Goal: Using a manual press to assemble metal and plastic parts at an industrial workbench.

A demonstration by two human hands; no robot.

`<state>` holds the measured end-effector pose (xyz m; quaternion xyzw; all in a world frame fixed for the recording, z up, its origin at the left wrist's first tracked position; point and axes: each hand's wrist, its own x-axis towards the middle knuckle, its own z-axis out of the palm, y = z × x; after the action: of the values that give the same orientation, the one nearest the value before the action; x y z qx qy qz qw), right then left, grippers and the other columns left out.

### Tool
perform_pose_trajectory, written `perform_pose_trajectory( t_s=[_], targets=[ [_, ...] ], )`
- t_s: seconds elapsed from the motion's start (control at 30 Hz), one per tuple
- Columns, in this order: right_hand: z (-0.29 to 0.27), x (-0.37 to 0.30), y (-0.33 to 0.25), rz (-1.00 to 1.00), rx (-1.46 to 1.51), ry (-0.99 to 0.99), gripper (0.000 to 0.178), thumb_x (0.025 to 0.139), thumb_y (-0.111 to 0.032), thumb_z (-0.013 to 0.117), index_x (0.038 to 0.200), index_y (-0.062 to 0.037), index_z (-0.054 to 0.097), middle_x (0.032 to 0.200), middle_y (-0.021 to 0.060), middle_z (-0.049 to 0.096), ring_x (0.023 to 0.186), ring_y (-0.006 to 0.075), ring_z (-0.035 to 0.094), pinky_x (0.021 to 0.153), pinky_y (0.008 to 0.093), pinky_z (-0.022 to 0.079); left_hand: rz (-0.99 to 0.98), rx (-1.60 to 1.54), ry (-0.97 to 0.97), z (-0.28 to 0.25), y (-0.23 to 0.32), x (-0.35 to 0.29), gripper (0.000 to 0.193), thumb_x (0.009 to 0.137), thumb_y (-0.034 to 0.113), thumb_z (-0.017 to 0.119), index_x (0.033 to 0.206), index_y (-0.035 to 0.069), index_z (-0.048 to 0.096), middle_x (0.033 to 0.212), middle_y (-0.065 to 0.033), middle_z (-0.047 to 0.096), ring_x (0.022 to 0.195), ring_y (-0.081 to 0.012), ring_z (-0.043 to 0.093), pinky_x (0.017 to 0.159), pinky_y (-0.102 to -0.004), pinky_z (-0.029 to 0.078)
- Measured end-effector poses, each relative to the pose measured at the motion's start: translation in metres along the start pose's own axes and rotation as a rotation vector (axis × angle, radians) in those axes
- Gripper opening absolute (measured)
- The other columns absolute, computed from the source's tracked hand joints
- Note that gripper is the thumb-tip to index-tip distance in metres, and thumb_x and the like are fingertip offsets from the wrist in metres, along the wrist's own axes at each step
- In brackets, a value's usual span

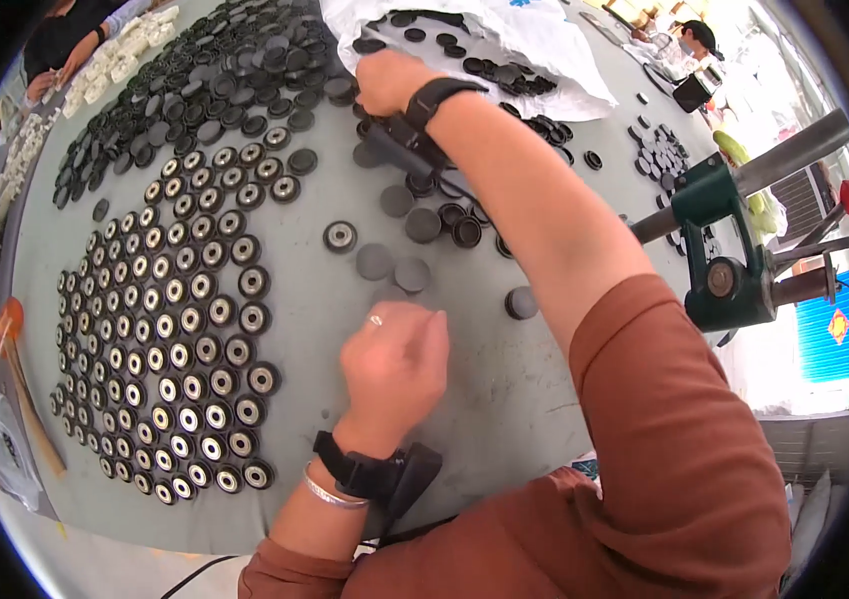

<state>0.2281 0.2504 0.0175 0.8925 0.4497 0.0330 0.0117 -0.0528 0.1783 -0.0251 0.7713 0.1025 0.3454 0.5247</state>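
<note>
My left hand [394, 361], slightly blurred, is closed low over the grey table, just below a few loose round black caps [411, 274]. What its curled fingers hold, if anything, is hidden. My right hand [391, 82] reaches far across to the edge of the big heap of black caps [210, 85], beside a white plastic bag. Its fingers curl downward, and anything in them is out of sight. Left of my left hand stand rows of black rings with metal bearings [180, 354] in their centres. A single such ring [340, 237] sits apart, nearer the caps.
A green metal clamp [714, 240] with a steel bar juts in at the right. More caps lie on the white bag [584, 85] and beyond it. An orange-headed mallet [11, 324] lies at the left edge. Other people [70, 45] work at the far side.
</note>
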Motion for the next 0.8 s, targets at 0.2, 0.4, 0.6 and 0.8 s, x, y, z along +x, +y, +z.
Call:
perform_pose_trajectory(
  t_s=[0.2, 0.4, 0.6, 0.8],
  targets=[
    [0.002, -0.023, 0.009, -0.096, -0.069, 0.277, 0.023, 0.075, -0.005, 0.048, 0.093, 0.0030, 0.061, 0.095, 0.0236, 0.061, 0.087, 0.0369, 0.060, 0.073, 0.0433, 0.050, -0.112, -0.066, 0.248, -0.009, -0.018, 0.002, 0.010, 0.085, 0.005, 0.054, 0.085, -0.002, 0.060, 0.075, -0.0033, 0.060, 0.062, -0.0081, 0.053, 0.052, -0.0207, 0.042],
    [-0.032, -0.116, -0.029, 0.077, 1.224, -0.287, 0.026, 0.082, -0.016, 0.060, 0.097, 0.0063, 0.059, 0.072, 0.0059, 0.058, 0.064, 0.0098, 0.058, 0.056, 0.0236, 0.049, -0.491, -0.198, 0.384, -0.016, -0.012, 0.014, 0.020, 0.087, 0.012, 0.055, 0.102, -0.001, 0.057, 0.078, -0.0031, 0.059, 0.064, -0.0071, 0.056, 0.050, -0.0184, 0.044],
    [-0.008, -0.122, -0.043, 0.178, 1.284, -0.563, 0.022, 0.080, -0.012, 0.064, 0.096, 0.0029, 0.061, 0.075, 0.0050, 0.060, 0.064, 0.0103, 0.057, 0.056, 0.0241, 0.051, -0.467, -0.173, 0.280, -0.017, -0.022, 0.009, 0.017, 0.086, 0.015, 0.058, 0.092, -0.001, 0.060, 0.074, -0.0017, 0.059, 0.061, -0.0066, 0.055, 0.050, -0.0180, 0.044],
    [-0.015, -0.120, -0.052, 0.164, 1.133, -0.587, 0.025, 0.077, -0.015, 0.067, 0.095, 0.0018, 0.061, 0.075, 0.0094, 0.062, 0.064, 0.0140, 0.062, 0.058, 0.0235, 0.052, -0.433, -0.228, 0.284, -0.016, -0.025, 0.007, 0.014, 0.085, 0.014, 0.059, 0.087, 0.000, 0.061, 0.072, 0.0001, 0.058, 0.058, -0.0049, 0.054, 0.050, -0.0176, 0.043]
  ],
)
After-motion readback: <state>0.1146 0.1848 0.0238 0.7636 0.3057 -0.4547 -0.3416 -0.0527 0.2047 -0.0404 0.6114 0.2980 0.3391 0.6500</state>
